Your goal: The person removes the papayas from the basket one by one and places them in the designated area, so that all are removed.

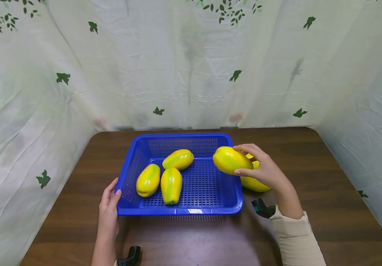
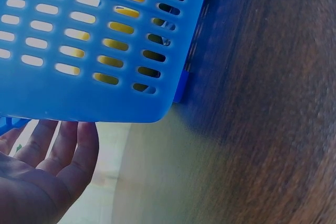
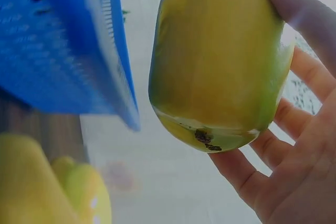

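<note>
A blue plastic basket [image 1: 181, 211] with slotted walls stands on the table. Three yellow papayas with green streaks lie in its left half: one at the left [image 1: 148, 180], one at the front [image 1: 171, 186] and one behind [image 1: 178, 159]. My left hand [image 1: 108, 210] grips the basket's left rim, thumb near the top edge; the left wrist view shows its fingers at the rim [image 2: 94, 114]. Over the right rim, my right hand [image 1: 265, 166] holds another papaya [image 1: 229, 160] between thumb and fingers. Its dark-spotted end [image 3: 202, 136] shows in the right wrist view.
More papayas [image 1: 254, 184] lie on the table just right of the basket, partly hidden by the right hand and the held fruit. The brown wooden table [image 1: 327, 207] ends at a pale leaf-printed curtain [image 1: 191, 74] behind and at both sides.
</note>
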`<state>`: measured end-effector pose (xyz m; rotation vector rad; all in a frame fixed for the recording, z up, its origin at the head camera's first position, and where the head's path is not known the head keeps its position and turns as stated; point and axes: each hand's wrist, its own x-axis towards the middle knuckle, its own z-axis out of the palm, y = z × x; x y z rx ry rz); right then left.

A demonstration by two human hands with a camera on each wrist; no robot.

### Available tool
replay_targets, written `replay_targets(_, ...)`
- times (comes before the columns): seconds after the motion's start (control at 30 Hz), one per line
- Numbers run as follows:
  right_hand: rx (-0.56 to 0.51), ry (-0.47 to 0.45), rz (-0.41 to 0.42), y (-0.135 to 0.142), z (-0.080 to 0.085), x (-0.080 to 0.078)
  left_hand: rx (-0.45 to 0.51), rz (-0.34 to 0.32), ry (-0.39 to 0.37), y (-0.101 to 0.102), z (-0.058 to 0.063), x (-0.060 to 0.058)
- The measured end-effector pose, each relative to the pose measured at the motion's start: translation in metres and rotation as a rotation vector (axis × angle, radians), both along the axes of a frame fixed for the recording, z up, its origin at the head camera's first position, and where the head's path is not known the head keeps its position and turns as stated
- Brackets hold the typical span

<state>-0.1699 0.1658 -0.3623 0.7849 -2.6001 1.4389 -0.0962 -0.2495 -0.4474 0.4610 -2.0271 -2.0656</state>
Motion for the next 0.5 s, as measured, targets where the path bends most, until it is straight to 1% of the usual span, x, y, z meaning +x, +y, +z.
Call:
replay_targets(0.1,0.001,-0.003,-0.031,0.008,-0.004,0.008,-0.002,0.003,-0.008,0.0,0.0,0.0)
replay_targets(0.23,0.011,-0.002,-0.068,0.024,-0.025,0.009,0.001,0.011,-0.008,0.0,0.0,0.0)
replay_targets(0.33,0.011,0.014,-0.088,0.034,-0.035,0.013,0.002,0.018,-0.006,0.0,0.001,0.0)
replay_targets(0.43,0.005,0.058,-0.1,0.042,-0.041,0.019,0.002,0.02,-0.01,0.001,0.001,0.0)
replay_targets(0.5,0.01,0.066,-0.114,0.043,-0.035,0.028,0.005,0.018,-0.013,0.001,0.001,-0.001)
